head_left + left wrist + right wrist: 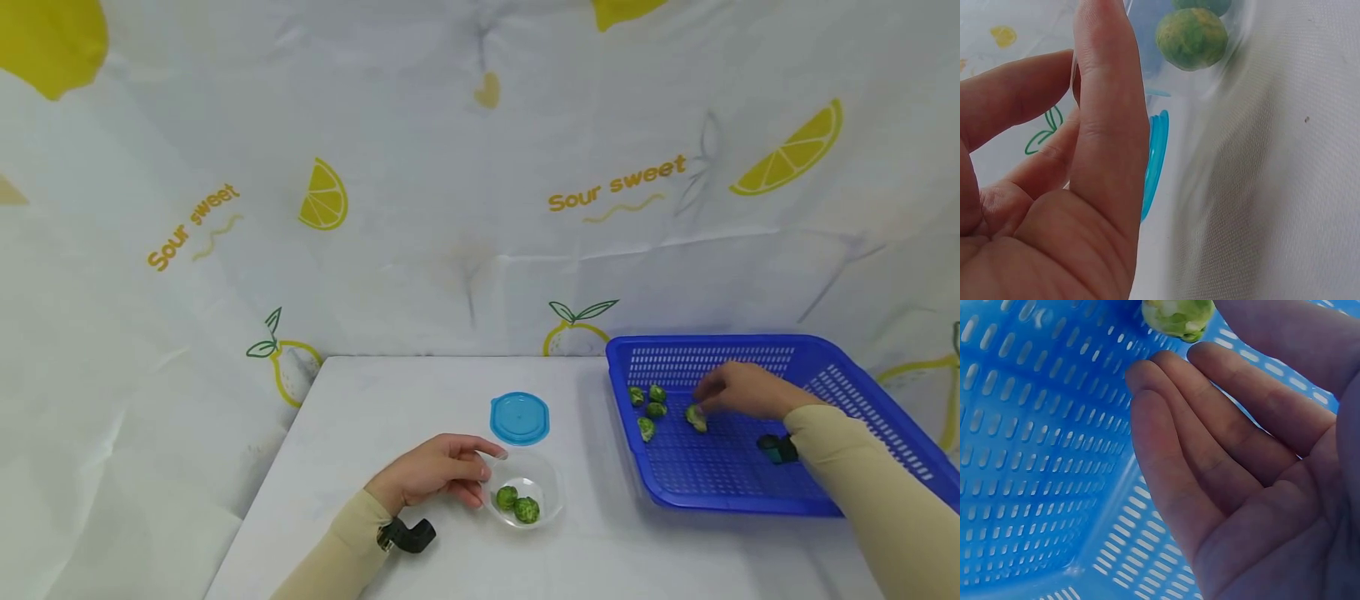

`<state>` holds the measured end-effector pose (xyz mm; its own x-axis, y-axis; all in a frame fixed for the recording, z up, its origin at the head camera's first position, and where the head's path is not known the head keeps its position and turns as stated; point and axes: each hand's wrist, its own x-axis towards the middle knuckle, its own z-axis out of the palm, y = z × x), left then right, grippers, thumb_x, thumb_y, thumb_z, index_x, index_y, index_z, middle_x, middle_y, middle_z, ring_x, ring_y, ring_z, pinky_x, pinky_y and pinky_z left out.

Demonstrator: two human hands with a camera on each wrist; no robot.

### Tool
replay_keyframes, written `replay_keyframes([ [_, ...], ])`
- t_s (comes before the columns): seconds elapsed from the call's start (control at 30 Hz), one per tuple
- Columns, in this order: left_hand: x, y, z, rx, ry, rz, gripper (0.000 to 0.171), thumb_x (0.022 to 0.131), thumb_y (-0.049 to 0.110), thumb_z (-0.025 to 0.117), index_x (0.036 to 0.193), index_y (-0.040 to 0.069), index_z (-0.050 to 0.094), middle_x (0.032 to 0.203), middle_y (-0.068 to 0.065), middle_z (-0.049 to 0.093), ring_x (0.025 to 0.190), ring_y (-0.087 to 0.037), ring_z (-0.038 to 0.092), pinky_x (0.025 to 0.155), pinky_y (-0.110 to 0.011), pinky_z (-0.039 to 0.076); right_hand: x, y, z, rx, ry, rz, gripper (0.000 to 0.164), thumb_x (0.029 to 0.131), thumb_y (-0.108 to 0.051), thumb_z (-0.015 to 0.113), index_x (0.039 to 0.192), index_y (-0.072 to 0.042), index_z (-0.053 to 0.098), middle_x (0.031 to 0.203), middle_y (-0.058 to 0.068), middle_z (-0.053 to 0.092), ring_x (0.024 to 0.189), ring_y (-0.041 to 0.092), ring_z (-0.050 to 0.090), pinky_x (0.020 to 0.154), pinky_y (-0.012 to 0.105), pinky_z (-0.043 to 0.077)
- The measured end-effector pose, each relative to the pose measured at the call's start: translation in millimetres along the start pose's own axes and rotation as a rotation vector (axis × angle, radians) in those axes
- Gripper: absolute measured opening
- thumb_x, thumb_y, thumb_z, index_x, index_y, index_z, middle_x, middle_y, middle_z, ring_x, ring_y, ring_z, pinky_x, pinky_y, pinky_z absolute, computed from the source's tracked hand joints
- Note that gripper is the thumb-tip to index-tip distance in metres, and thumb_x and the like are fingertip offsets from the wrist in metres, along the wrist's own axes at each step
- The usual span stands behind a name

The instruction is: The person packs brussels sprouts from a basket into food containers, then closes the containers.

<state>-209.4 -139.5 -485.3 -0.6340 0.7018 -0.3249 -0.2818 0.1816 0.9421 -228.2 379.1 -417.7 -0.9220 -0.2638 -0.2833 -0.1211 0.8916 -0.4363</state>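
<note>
My left hand [442, 471] pinches the near-left rim of a clear plastic bowl [557, 492], its thumb and fingers on either side of the wall. Two green Brussels sprouts [527, 509] lie in the bowl. Over the blue basket [750, 503], my right hand [742, 390] reaches down to a single Brussels sprout [696, 418] on the basket floor. In the right wrist view that sprout [1179, 317] shows just beyond the fingertips, beside the thumb, with the fingers loosely bent and not closed round it.
Several more Brussels sprouts [656, 410] lie along the basket's left side. A round blue lid [520, 418] is on the white table [360, 417] just behind the bowl. Behind the table hangs a white lemon-print cloth [450, 167].
</note>
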Motion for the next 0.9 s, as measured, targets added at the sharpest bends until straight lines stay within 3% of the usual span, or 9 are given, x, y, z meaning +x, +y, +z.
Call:
replay_keyframes([
  [0.5,-1.6,1.4,-0.6,-0.018,-0.008,-0.005,0.042,0.103,0.007,0.069,0.145,0.005,0.065,0.098,-0.008,0.071,0.077,-0.014,0.076,0.076,-0.03,0.069,8.6,-0.1,4.2,0.017,-0.02,0.012,0.033,0.092,-0.02,0.082,0.112,0.006,0.079,0.107,0.019,0.08,0.094,0.031,0.077,0.085,0.056,0.066],
  [0.9,-1.4,4.6,1.1,-0.01,-0.003,-0.008,0.043,0.103,0.006,0.069,0.145,0.003,0.064,0.097,-0.007,0.071,0.077,-0.014,0.076,0.078,-0.032,0.07,9.6,1.6,7.4,0.021,-0.016,0.032,0.033,0.091,-0.021,0.083,0.112,0.005,0.08,0.107,0.017,0.081,0.097,0.033,0.077,0.087,0.058,0.066],
])
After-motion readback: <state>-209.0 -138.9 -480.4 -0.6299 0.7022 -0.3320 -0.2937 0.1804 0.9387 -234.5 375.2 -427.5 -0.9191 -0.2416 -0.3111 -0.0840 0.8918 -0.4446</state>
